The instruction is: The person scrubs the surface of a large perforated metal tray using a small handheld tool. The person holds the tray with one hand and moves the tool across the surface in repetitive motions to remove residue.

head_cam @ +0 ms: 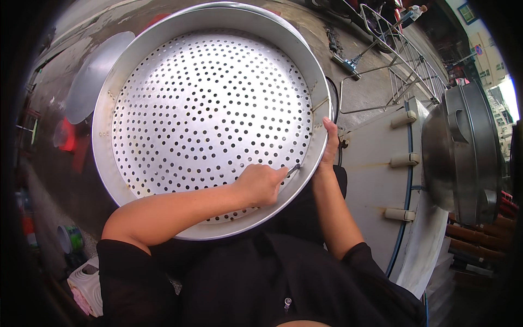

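Note:
A large round aluminium steamer tray (pixel 261 96) with a perforated base and a tall rim is before me, tilted towards me. My left hand (pixel 261 184) reaches over its near edge, fist closed on a small thin metal tool (pixel 293 169). The tool's dark tip is at the lower right, where the base meets the side wall; most of its handle is hidden in my fingers. On the right, my right hand (pixel 330 143) grips the tray's outer wall, thumb up along the rim, its other fingers hidden behind the tray.
A domed metal lid (pixel 96 79) stands left of the tray. On my right is a white hinged chest (pixel 367 180), with a large steel pot (pixel 443 151) beyond. A metal tube frame (pixel 392 73) and a floor brush (pixel 347 67) are ahead right; a plastic bucket (pixel 70 239) is lower left.

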